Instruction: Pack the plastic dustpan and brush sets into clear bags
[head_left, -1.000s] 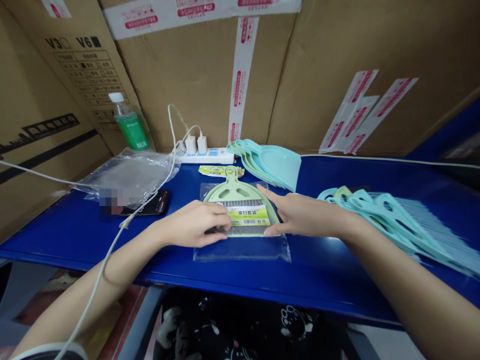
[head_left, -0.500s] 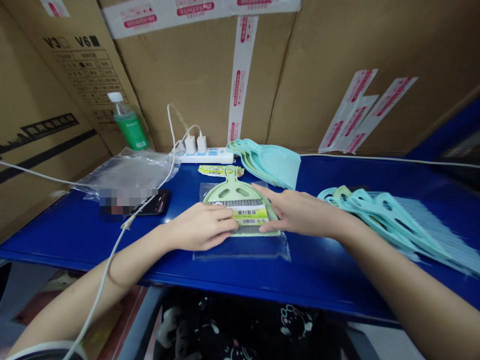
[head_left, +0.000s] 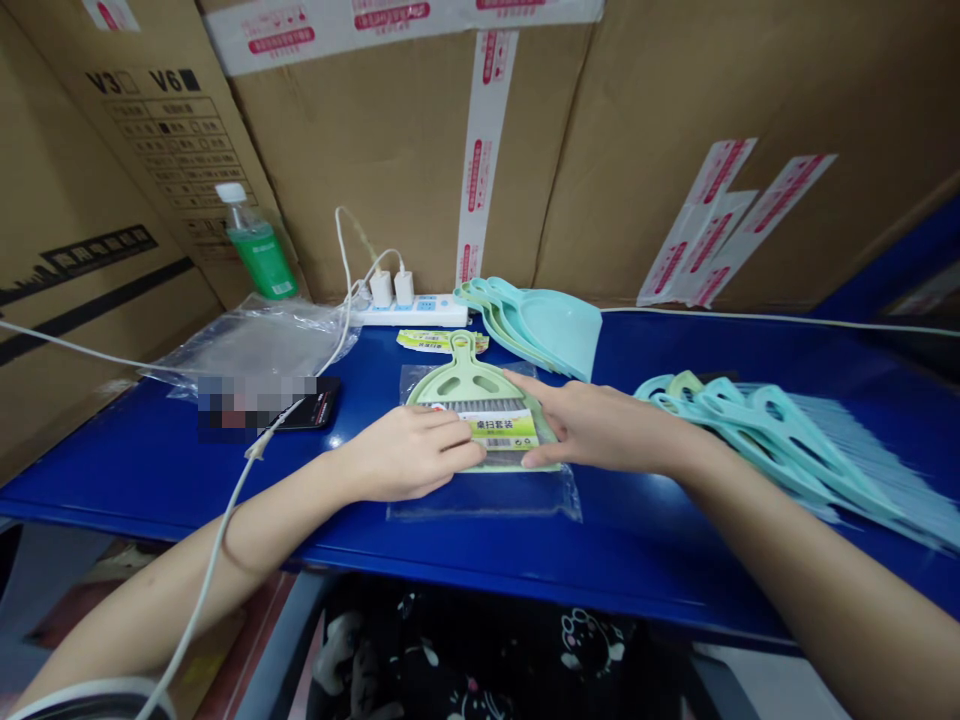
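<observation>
A pale green dustpan (head_left: pixel 465 382) with a brush and a yellow-green label (head_left: pixel 501 428) lies on a clear plastic bag (head_left: pixel 487 497) on the blue table (head_left: pixel 645 540). My left hand (head_left: pixel 409 452) rests on the set's left side, fingers curled and pressed against the label. My right hand (head_left: pixel 596 425) lies flat on the right side of the dustpan, fingers stretched out and holding it down.
A stack of teal dustpans (head_left: pixel 544 325) stands behind. Teal brushes (head_left: pixel 780 440) lie fanned at the right. At the left are clear bags (head_left: pixel 255 345), a black phone (head_left: pixel 304 410), a white cable (head_left: pixel 225 500), a power strip (head_left: pixel 409 312) and a green bottle (head_left: pixel 259 250). Cardboard boxes (head_left: pixel 660 150) wall the back.
My left hand has slid a little to the right over the label. My right hand has shifted slightly left and inward on the dustpan.
</observation>
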